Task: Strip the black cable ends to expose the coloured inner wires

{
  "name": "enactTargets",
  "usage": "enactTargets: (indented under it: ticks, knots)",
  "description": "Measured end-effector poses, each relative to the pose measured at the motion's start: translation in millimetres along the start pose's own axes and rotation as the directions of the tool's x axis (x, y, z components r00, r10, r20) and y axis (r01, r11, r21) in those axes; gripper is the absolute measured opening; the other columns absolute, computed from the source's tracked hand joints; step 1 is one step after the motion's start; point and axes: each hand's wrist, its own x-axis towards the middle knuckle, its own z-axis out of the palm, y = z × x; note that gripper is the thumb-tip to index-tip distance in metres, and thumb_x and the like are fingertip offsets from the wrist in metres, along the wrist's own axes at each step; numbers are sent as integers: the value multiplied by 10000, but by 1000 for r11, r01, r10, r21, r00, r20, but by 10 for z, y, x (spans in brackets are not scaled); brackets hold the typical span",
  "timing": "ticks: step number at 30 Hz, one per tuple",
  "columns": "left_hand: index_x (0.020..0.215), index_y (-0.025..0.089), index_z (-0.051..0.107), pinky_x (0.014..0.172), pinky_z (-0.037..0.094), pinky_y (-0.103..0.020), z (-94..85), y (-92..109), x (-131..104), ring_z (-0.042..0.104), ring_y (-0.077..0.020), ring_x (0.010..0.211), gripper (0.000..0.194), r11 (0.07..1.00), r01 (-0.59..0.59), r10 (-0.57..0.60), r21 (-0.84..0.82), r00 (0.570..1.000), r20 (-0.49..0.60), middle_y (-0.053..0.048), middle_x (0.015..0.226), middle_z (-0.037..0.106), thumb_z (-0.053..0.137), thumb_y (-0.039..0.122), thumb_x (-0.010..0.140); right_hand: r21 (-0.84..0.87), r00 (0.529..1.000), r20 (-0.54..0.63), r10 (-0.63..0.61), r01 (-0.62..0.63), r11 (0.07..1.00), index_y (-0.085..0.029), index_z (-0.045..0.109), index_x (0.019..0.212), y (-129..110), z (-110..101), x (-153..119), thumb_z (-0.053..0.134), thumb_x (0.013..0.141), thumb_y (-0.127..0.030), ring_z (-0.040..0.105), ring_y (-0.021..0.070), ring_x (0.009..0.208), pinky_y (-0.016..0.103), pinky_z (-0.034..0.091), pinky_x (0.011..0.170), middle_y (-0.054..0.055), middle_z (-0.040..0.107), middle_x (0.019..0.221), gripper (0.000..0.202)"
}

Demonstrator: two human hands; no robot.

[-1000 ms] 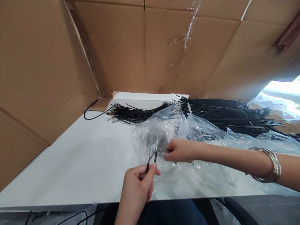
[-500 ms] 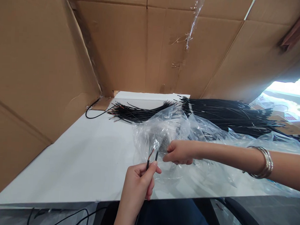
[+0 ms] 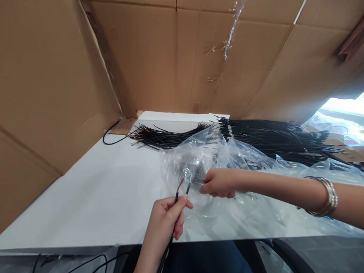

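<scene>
My left hand (image 3: 168,219), near the table's front edge, pinches a black cable (image 3: 176,198) whose thin, partly orange inner wires fan out at the tip. A second dark cable end (image 3: 188,188) stands up beside it from the same grip. Just to the right, my right hand (image 3: 219,182) is closed, knuckles up, over the clear plastic bag (image 3: 196,153). A thin greyish thing shows at its fingertips, too small to name. The bag holds something grey and covers part of the black cable bundles.
Behind the bag lie a smaller black cable bundle (image 3: 161,136) and a larger one (image 3: 268,133). Cardboard walls (image 3: 151,59) rise at the back and left of the white table (image 3: 108,197). One loose cable (image 3: 106,140) curls by the left corner.
My left hand has shifted slightly left and down with the cables. The wires at the cable's tip stand more upright and spread. My right hand has moved slightly right.
</scene>
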Motion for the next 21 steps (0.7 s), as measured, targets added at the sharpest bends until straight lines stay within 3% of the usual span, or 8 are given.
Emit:
enactTargets:
  ticks: [5, 11, 16, 21]
  knots:
    - [686, 133, 668, 330, 234, -161, 7, -16, 13, 255, -36, 286, 308, 997, 29, -25, -67, 998, 60, 97, 325, 344, 635, 403, 832, -56, 996, -88, -12, 7, 998, -194, 482, 560, 38, -26, -115, 542, 767, -205, 346, 85, 364, 214, 310, 366, -62, 375, 410, 216]
    - [767, 148, 622, 358, 411, -213, 78, 7, -25, 224, -54, 356, 219, 956, 126, -81, -264, 981, 176, 115, 421, 331, 638, 360, 818, -75, 991, -132, -4, -6, 997, -192, 494, 553, 122, -16, -203, 539, 765, -201, 327, 75, 327, 226, 278, 352, -62, 386, 415, 217]
    - [775, 171, 572, 296, 292, -155, 142, 49, -108, 89, -49, 397, 166, 875, 212, -151, -436, 974, 170, 131, 461, 251, 564, 306, 870, -71, 991, -132, -7, -2, 997, -193, 504, 544, 179, -15, -241, 543, 763, -208, 337, 81, 326, 231, 276, 352, -59, 392, 409, 223]
    - [663, 161, 527, 301, 270, -150, 228, 48, -107, 126, -40, 374, 249, 806, 218, -184, -551, 976, 117, 115, 450, 264, 524, 183, 910, -44, 993, -117, -25, 20, 999, -191, 506, 547, 194, 16, -250, 539, 756, -216, 331, 73, 332, 222, 274, 347, -60, 394, 428, 213]
